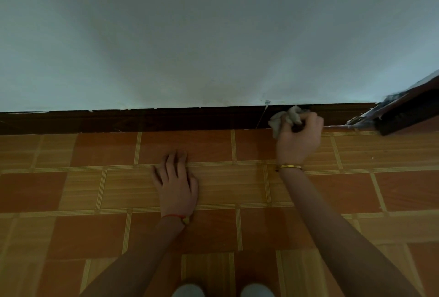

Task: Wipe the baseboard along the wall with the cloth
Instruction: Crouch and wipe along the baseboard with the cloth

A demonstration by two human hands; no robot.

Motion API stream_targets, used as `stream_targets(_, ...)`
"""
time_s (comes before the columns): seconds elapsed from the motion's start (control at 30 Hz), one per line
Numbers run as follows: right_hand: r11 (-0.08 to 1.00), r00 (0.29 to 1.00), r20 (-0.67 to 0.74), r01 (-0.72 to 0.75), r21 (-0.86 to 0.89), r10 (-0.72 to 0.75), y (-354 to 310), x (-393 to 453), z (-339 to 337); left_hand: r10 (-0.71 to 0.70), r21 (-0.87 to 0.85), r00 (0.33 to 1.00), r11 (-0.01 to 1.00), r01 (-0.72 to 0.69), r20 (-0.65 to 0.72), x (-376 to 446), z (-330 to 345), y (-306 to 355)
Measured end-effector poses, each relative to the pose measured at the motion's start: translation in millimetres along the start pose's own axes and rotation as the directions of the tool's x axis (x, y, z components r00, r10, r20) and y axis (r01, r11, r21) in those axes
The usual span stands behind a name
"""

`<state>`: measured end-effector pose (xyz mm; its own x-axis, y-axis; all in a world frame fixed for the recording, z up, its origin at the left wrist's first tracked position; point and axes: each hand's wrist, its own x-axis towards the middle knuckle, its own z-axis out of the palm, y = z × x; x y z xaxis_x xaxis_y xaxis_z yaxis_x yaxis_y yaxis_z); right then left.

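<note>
Right hand grips the cloth against the baseboard; left hand lies spread on the floor.

— What blocks the baseboard?

— To its right end, a dark door edge juts out over the floor, closing off that stretch. The right hand, gripping the cloth, sits against the baseboard just beside the door.

— And leftward?

— The baseboard runs bare to the left. The left hand lies flat on the floor, well apart from the baseboard.
</note>
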<state>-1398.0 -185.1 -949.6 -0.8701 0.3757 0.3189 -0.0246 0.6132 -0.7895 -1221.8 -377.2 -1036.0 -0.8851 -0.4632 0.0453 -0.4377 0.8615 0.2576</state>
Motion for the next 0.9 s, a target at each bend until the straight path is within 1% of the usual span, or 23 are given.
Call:
stream_targets(0.13,0.997,0.985,0.160,0.064,0.040,-0.069,-30,-35,22,0.008,-0.019,0.999,1.000,-0.007,0.036,2,-5,-4)
stream_targets(0.2,0.989,0.959,0.243,0.136,0.055,-0.146,-41,-52,35,0.040,-0.012,0.999,0.999,-0.040,0.037,2,-12,-9)
stream_targets(0.27,0.984,0.943,0.282,0.166,0.066,-0.178,-46,-62,43,0.094,0.009,0.995,0.996,-0.094,0.024,4,-20,-17)
stream_targets(0.37,0.985,0.962,0.232,0.114,0.131,-0.142,-47,-59,41,0.130,0.027,0.991,0.991,-0.131,0.012,7,-29,-29)
stream_targets(0.4,0.987,0.975,0.193,0.085,0.133,-0.110,-45,-54,36,0.128,0.024,0.992,0.991,-0.129,0.009,8,-31,-32)
stream_targets(0.5,0.989,0.996,0.051,-0.078,0.127,0.072,-36,-35,25,0.106,0.019,0.994,0.994,-0.107,0.008,9,-36,-42)
stream_targets(0.57,0.985,0.995,-0.002,-0.103,0.140,0.105,-33,-28,21,0.100,0.018,0.995,0.995,-0.101,0.019,10,-38,-47)
stream_targets(0.67,0.986,0.999,0.024,-0.045,0.158,0.042,-44,-39,26,0.098,0.010,0.994,0.995,-0.098,0.045,12,-36,-54)
stream_targets(0.73,0.984,0.995,0.083,0.040,0.171,-0.055,-60,-57,37,0.080,0.002,0.995,0.997,-0.080,0.057,13,-33,-58)
stream_targets(0.77,0.979,0.985,0.129,0.092,0.180,-0.116,-68,-67,44,0.065,-0.003,0.996,0.998,-0.065,0.065,14,-31,-59)
stream_targets(0.83,0.966,0.942,0.248,0.183,0.184,-0.226,-80,-87,58,0.037,-0.014,0.996,0.999,-0.036,0.077,13,-26,-58)
stream_targets(0.9,0.958,0.909,0.321,0.212,0.191,-0.265,-85,-97,67,0.024,-0.026,0.997,0.999,-0.022,0.077,12,-22,-56)
